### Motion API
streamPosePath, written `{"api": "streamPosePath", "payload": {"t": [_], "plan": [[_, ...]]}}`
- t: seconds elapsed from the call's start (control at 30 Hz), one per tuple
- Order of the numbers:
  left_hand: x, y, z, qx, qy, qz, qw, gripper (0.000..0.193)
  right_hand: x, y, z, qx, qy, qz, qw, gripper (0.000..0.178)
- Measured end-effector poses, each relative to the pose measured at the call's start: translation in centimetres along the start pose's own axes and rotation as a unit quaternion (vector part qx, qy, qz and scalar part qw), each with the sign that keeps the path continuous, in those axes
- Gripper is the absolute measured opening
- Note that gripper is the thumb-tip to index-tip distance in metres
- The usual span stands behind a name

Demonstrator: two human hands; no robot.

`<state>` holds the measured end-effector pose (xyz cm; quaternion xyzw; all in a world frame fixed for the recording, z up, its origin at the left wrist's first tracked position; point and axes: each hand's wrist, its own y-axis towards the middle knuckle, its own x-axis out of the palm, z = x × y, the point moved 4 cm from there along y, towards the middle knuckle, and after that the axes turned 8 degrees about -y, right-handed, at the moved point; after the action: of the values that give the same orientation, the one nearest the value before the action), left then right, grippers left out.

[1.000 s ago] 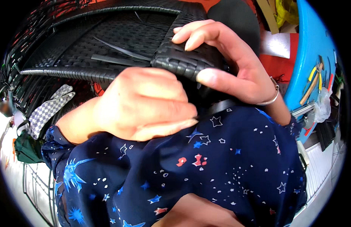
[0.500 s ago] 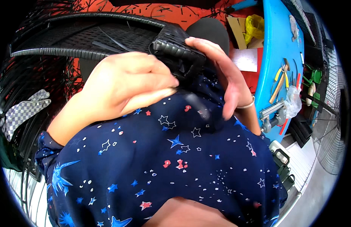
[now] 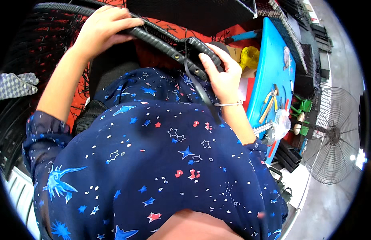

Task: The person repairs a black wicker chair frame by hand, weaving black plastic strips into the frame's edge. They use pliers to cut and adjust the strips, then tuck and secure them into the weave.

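Observation:
A black woven rattan furniture frame (image 3: 163,49), its edge wrapped in flat strip, lies across my lap. Several small brass-coloured round fittings show along its near side. My left hand (image 3: 103,30) is closed around the wrapped edge on the left, fingertips curled over it. At the right end, my right hand (image 3: 222,72) grips the wrapped corner, thumb on the near side and fingers behind. From that corner a loose black strip (image 3: 199,91) hangs down over my starred dark blue shirt, toward my right forearm.
A blue table (image 3: 257,90) stands at my right, bearing yellow-handled pliers (image 3: 272,94) and a clear plastic bag (image 3: 282,121). Nearby are a yellow bag (image 3: 249,57) and a large fan (image 3: 333,136). A dark woven panel (image 3: 181,14) stands ahead; checkered cloth (image 3: 11,86) lies left.
The frame has turned, and its wrapped edge now slants down to the right. My left hand has moved up and left from near the corner; my right hand has closed on the corner.

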<state>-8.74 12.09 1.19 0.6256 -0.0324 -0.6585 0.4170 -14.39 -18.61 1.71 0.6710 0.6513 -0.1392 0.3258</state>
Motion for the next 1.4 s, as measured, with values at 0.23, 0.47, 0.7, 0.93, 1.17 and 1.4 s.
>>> {"api": "streamPosePath", "payload": {"t": [0.23, 0.47, 0.7, 0.93, 1.17, 1.4], "plan": [[-3.4, 3.8, -0.8, -0.010, -0.074, -0.013, 0.997, 0.048, -3.2, 2.3, -3.6, 0.036, 0.018, -0.032, 0.999, 0.028], [-1.9, 9.8, -0.9, -0.018, -0.120, -0.091, 0.988, 0.037, -5.7, 3.4, -0.4, 0.077, 0.057, 0.001, 0.995, 0.029], [0.6, 15.7, -0.8, -0.003, -0.173, -0.048, 0.984, 0.043, -7.4, 7.1, 3.2, 0.118, 0.100, 0.036, 0.987, 0.028], [2.8, 17.6, 2.4, 0.109, -0.275, -0.086, 0.951, 0.038, -7.2, 6.5, 3.2, 0.116, 0.088, 0.044, 0.988, 0.025], [4.0, 19.3, 3.5, 0.138, -0.355, -0.121, 0.917, 0.020, -6.6, 6.0, 1.9, 0.119, 0.139, 0.005, 0.983, 0.023], [3.9, 20.0, 3.6, -0.004, -0.475, -0.214, 0.854, 0.012, -7.0, 6.2, 2.2, 0.111, 0.078, 0.008, 0.991, 0.023]]}}
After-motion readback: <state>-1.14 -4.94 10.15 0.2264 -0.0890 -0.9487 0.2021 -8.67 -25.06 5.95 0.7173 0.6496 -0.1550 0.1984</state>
